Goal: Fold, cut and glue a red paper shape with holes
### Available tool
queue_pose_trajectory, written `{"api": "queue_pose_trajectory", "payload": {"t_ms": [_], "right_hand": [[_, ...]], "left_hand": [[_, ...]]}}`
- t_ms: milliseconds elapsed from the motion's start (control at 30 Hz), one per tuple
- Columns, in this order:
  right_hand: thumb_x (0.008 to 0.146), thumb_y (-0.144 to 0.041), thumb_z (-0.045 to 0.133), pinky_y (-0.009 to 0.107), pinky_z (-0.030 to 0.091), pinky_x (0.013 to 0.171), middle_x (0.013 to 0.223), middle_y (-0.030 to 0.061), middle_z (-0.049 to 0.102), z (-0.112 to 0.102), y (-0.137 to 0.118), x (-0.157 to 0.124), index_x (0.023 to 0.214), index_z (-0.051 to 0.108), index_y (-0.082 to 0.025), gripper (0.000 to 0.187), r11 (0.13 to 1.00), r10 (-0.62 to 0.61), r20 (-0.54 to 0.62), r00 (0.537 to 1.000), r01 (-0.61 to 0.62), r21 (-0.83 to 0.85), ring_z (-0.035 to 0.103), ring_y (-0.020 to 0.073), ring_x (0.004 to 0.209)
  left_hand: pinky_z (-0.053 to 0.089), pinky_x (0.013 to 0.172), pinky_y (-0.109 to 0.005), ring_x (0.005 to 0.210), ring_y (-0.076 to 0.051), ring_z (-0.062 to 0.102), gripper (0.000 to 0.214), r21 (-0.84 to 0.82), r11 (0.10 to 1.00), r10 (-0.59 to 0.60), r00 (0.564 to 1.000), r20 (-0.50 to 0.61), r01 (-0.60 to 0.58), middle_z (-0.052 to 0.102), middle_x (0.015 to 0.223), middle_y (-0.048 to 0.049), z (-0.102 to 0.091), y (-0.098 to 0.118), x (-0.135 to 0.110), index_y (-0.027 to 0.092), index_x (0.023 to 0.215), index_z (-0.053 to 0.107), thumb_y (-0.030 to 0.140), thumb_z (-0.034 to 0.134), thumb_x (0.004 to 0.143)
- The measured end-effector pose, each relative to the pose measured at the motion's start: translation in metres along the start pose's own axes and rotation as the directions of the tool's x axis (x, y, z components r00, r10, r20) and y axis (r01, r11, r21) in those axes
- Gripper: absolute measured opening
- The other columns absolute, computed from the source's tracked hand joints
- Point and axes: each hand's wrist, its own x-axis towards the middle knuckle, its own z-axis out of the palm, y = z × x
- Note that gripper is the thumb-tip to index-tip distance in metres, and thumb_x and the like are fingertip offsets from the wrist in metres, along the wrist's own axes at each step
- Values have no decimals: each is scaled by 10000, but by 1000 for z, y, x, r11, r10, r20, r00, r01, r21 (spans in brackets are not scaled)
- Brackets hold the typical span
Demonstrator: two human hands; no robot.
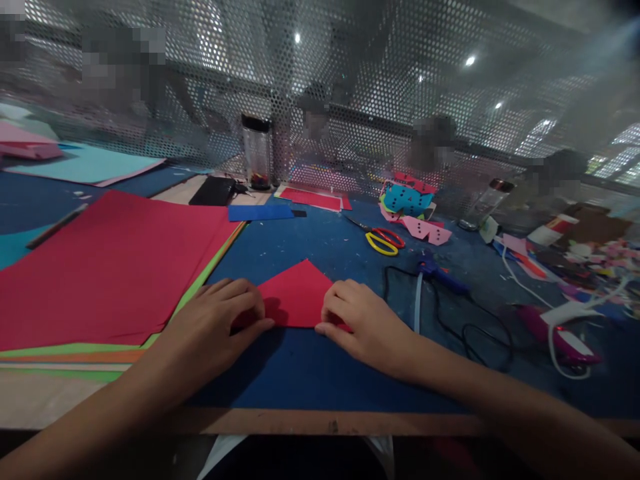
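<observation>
A red folded paper (297,293) with a pointed top lies on the blue mat (310,373) near the table's front edge. My left hand (217,320) presses on its left lower corner, fingers bent and held together on the paper. My right hand (357,320) presses its right lower corner, fingers curled down onto the edge. Both hands pin the paper flat against the mat.
A stack of red and coloured sheets (105,267) lies at left. Scissors with red and yellow handles (383,239), a blue glue gun (443,275) with a black cord, a pink glue gun (550,330), paper cut-outs (413,207) and a jar (257,153) stand behind. A perforated screen (350,87) closes the back.
</observation>
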Motion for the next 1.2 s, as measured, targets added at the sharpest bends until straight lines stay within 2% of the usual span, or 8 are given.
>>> {"api": "queue_pose_trajectory", "payload": {"t_ms": [100,533,933,1200], "right_hand": [[982,-366,590,346,390,837,1043,50,616,0,-1,0,906,591,-199,183,1000,3,-8,1000,-3,-2,517,198,969],[990,-371,574,339,391,816,1012,53,614,3,-2,2,890,586,-193,205,1000,5,-31,1000,-4,25,516,193,945],[986,-353,581,343,405,820,1020,54,615,2,-2,1,880,571,-194,192,1000,24,-24,999,-24,11,517,197,943],[978,-361,597,343,402,827,1012,40,611,2,-2,1,892,572,-194,190,999,33,-20,999,-33,3,513,194,944]], "left_hand": [[442,773,-364,876,-233,593,253,32,999,-16,999,40,15,672,941,-33,-1,3,0,233,809,630,450,589,934],[442,786,-370,885,-227,587,272,100,995,-17,998,64,11,659,967,-35,-2,2,-1,226,802,626,451,572,946],[418,807,-393,889,-246,574,274,113,993,-35,998,55,28,658,935,-32,-3,2,-1,225,784,604,461,608,924],[430,815,-392,901,-237,578,279,104,994,-40,995,93,30,660,961,-39,-5,5,0,219,776,601,443,590,942]]}}
